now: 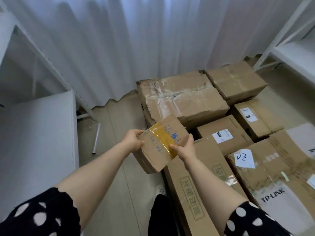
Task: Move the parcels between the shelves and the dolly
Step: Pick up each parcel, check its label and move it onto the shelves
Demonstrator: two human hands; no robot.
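Note:
I hold a small cardboard parcel [162,142] with a yellow tape strip across its top, raised and tilted over the left edge of the parcel pile. My left hand [132,140] grips its left end, fingers curled over the edge. My right hand [185,148] grips its right side, thumb on top. Below and to the right lie several brown parcels: a large crumpled taped one [184,97], a long one with green print [201,181] and one marked TP-LINK [276,178]. The dolly under them is hidden.
A white shelf board [37,133] stands at the left with its metal frame [51,65] behind. Another white shelf [296,53] is at the upper right. A loose metal tube [96,138] lies on the floor. White curtains hang at the back.

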